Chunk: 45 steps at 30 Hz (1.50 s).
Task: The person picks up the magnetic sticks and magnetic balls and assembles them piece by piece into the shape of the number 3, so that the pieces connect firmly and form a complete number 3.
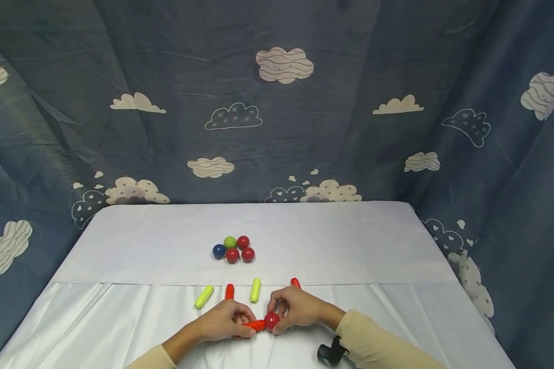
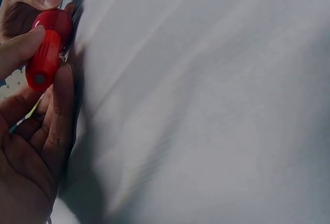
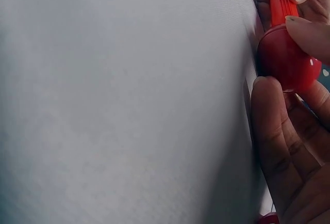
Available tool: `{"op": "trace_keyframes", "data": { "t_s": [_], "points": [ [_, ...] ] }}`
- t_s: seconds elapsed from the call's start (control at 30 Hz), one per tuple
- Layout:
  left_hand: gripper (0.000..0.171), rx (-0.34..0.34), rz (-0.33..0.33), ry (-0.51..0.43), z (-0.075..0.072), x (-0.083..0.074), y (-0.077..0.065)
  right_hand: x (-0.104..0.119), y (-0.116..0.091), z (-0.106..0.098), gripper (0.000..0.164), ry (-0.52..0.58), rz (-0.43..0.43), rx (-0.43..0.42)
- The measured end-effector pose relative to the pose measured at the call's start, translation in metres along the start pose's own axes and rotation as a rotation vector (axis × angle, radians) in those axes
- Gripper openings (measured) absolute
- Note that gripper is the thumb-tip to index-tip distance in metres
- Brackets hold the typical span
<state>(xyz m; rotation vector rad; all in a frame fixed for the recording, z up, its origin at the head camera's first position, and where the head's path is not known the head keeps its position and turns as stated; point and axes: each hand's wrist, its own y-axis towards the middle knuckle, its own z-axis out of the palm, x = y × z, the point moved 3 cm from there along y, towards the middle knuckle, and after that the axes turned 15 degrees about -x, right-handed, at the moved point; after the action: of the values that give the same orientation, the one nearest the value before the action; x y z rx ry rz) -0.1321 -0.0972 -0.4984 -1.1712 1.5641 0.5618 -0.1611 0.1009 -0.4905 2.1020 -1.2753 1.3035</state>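
Near the front of the white-covered table, my left hand pinches a red-orange ridged stick between thumb and fingers. My right hand grips a glossy red ball. One end of the stick meets the ball's side; in the left wrist view the stick points at the ball, its near end showing a small grey round centre. From the right wrist, the ball sits between my thumb and fingertips, with the stick against its far side.
Beyond my hands lie two yellow sticks and two more red-orange sticks, one partly behind my right hand. Farther back a cluster holds a blue ball, a green ball and several red balls. A dark cloud-patterned curtain hangs behind.
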Motion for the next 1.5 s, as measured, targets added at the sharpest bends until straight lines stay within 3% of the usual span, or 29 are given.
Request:
{"op": "trace_keyframes", "data": {
  "t_s": [0.33,0.5,0.7,0.87,1.17,1.5],
  "points": [
    [0.013,-0.004,-0.016,0.074,-0.01,-0.007,-0.005,-0.002,-0.003,-0.001,0.027,0.032,-0.008,-0.026],
    [0.014,-0.003,-0.038,0.064,-0.018,-0.008,-0.008,-0.003,-0.005,-0.002,0.029,0.064,0.003,-0.044],
    [0.022,-0.009,0.046,0.049,-0.038,-0.02,-0.014,-0.001,-0.007,-0.004,0.029,0.057,0.014,-0.038],
    [0.024,-0.111,0.087,0.12,-0.062,-0.028,-0.011,-0.001,-0.008,-0.006,0.028,0.055,0.017,-0.036],
    [0.037,-0.285,0.035,0.042,-0.097,-0.033,-0.001,0.0,-0.008,-0.003,0.028,0.066,0.029,-0.013],
    [0.039,-0.468,-0.007,0.093,-0.117,-0.016,0.026,0.002,-0.002,-0.001,0.029,0.075,0.016,-0.004]
  ]
}}
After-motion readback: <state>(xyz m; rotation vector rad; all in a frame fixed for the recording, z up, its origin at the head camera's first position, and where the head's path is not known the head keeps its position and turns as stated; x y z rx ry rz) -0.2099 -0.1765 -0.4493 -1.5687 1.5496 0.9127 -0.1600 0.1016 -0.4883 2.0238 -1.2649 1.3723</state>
